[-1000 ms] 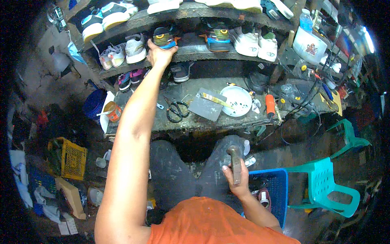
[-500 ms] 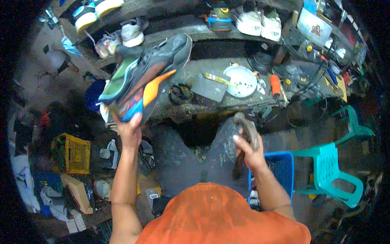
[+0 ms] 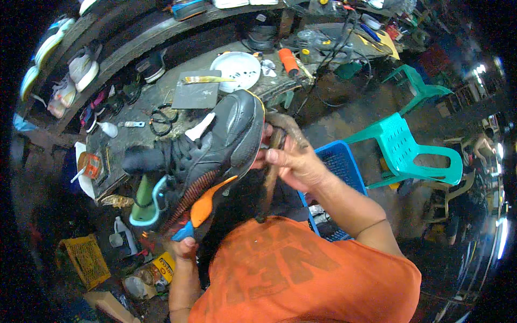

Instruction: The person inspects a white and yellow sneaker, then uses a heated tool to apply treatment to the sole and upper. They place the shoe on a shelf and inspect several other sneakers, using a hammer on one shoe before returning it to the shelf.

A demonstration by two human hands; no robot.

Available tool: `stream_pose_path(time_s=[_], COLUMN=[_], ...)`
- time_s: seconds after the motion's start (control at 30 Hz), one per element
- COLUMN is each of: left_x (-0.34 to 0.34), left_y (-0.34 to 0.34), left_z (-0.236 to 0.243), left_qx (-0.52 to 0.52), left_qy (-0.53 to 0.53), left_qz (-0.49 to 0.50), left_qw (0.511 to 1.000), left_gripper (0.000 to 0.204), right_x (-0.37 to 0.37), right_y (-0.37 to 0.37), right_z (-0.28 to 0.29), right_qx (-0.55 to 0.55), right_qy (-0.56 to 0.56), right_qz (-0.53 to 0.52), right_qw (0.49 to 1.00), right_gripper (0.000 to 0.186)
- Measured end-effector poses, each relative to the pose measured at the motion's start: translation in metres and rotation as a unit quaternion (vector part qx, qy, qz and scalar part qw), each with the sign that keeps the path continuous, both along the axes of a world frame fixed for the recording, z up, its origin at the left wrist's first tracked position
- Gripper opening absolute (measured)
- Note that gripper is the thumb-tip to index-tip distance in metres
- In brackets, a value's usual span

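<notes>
A black sneaker (image 3: 215, 153) with an orange and blue side and a mint-green collar lining is held tilted in front of me, toe up to the right. My left hand (image 3: 184, 248) is closed around its heel end, partly hidden by the shoe. At the toe is my right hand (image 3: 299, 164), gripping a worn hammer (image 3: 288, 127) with a curved head and a dark handle hanging down. Its fingertips meet the sneaker's toe edge, though whether they press on it is unclear. A white strip (image 3: 200, 128) shows against the shoe's upper edge.
On the bench behind are a grey square plate (image 3: 194, 97), a white dish (image 3: 245, 81) with dark bits, an orange cylinder (image 3: 288, 62) and cables. Shoes (image 3: 84, 67) line the shelf. A blue basket (image 3: 350, 167) and green plastic chair (image 3: 398, 142) stand at right, a yellow crate (image 3: 83, 261) at left.
The sneaker has come closer and lower, its toe turned rightward. My right hand with the hammer has moved left and up to the toe. The whole view has swung to the right.
</notes>
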State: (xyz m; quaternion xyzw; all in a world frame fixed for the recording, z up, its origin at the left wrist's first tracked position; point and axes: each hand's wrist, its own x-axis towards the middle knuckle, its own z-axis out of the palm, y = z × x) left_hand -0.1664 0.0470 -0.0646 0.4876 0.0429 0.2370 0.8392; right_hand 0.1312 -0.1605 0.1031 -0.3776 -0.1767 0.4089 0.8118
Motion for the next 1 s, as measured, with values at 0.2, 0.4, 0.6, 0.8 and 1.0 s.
stream_pose_path(time_s=[0.2,0.4,0.6,0.8,1.0], left_x=[0.012,0.010,0.032,0.068,0.031], left_y=[-0.050,0.011,0.078,0.069,0.093], left_z=[0.016,0.067,0.130,0.148,0.104], left_qx=[0.017,0.228,0.197,0.396,0.066], left_qy=[0.146,0.212,0.260,0.255,0.186], left_qz=[0.055,0.110,-0.037,-0.002,0.060], left_qw=[0.988,0.944,0.944,0.882,0.979], left_gripper=[0.098,0.088,0.132,0.130,0.110], right_x=[-0.024,-0.040,-0.051,-0.063,-0.031], right_y=[0.019,0.037,0.066,0.082,0.153], right_z=[-0.012,-0.029,-0.019,-0.007,-0.034], right_qx=[-0.054,-0.166,-0.203,-0.189,-0.236], right_qy=[-0.033,-0.171,-0.176,-0.244,-0.430], right_qz=[-0.136,-0.039,0.069,0.126,0.158], right_qw=[0.989,0.970,0.961,0.943,0.857], right_gripper=[0.084,0.092,0.095,0.068,0.042])
